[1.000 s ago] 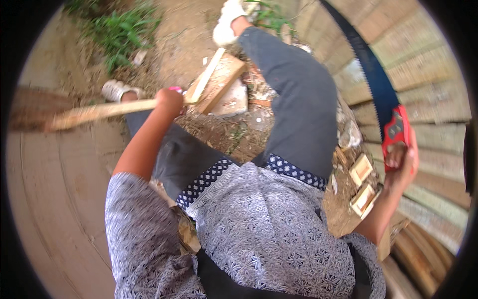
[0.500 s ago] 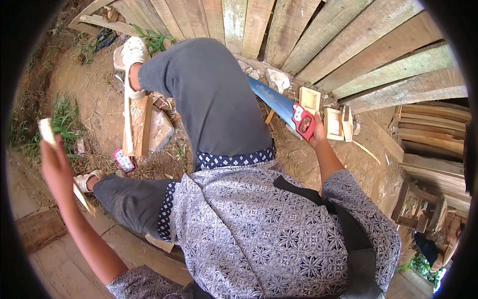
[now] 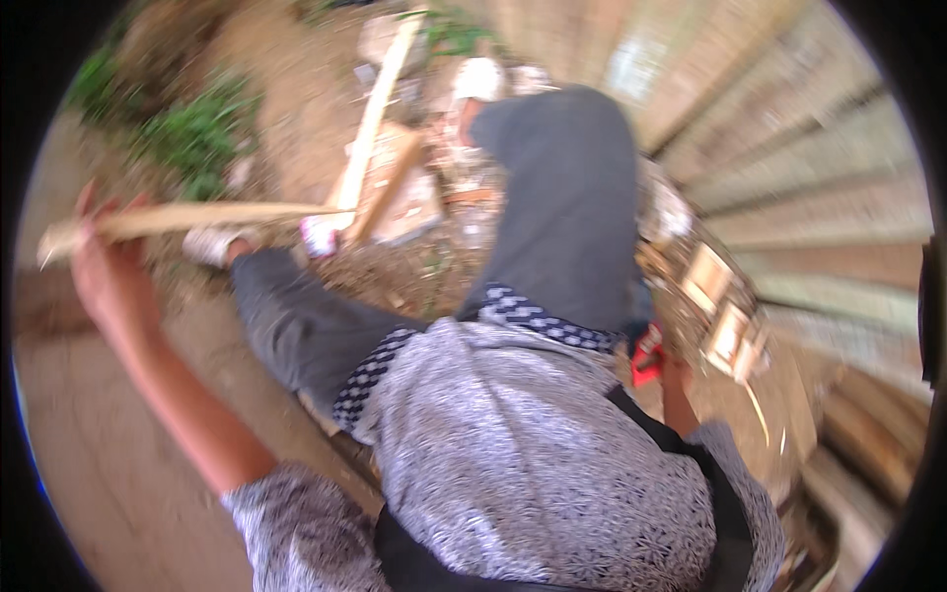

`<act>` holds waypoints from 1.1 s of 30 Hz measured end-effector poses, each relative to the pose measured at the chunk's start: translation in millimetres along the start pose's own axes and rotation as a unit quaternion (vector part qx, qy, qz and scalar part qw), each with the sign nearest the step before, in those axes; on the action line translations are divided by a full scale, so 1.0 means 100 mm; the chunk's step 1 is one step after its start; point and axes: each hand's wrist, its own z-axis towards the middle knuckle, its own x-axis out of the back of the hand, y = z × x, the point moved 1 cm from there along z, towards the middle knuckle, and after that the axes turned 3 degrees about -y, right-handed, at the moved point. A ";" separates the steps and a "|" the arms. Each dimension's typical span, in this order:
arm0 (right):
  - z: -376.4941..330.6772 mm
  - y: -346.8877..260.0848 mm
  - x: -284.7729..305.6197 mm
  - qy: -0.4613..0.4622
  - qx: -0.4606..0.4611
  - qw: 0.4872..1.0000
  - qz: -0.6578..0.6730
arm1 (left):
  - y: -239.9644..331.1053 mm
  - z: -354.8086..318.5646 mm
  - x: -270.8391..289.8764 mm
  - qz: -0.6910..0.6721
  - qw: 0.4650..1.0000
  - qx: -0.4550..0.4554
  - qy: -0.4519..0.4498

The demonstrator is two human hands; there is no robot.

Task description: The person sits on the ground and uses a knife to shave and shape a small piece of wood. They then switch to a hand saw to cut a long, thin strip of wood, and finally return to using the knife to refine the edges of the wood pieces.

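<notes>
Out at the left, my left hand (image 3: 116,276) is closed around a pale wooden strip (image 3: 247,212) near its wide end. The strip lies almost level across the view, and its tapered tip reaches toward a wooden block (image 3: 390,183) on the ground. Another long, thin strip of wood (image 3: 380,99) rests along that block. Beside my right thigh, my right hand (image 3: 677,380) grips the red handle of a handsaw (image 3: 647,353). The thigh hides most of the saw's blade. Motion blurs much of the picture.
Small open wooden boxes (image 3: 708,279) stand on the ground at the right, near a plank wall (image 3: 819,158). Stacked timber (image 3: 868,434) lies farther right. My shoe (image 3: 478,84) is beside the block. Grass (image 3: 202,138) grows at the upper left.
My left hand has swung its strip from steep to nearly level. The saw has dropped back beside my thigh. My foot has come off the strip on the block, and the view has turned.
</notes>
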 end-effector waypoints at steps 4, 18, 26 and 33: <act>-0.01 -0.18 0.36 0.136 0.025 0.990 0.001 | -0.48 -0.11 -0.49 -0.122 0.991 0.023 -0.040; -1.66 -3.60 2.86 0.194 0.377 0.672 0.607 | -1.06 -0.47 -0.78 -0.257 0.957 0.087 -0.101; -3.43 -5.34 1.08 -0.337 0.725 0.582 0.146 | -1.07 -0.10 -1.10 -0.384 0.907 0.081 -0.151; -3.19 -5.43 0.19 -0.429 0.469 0.728 0.256 | -2.74 -0.57 -1.39 0.059 0.989 0.107 -0.078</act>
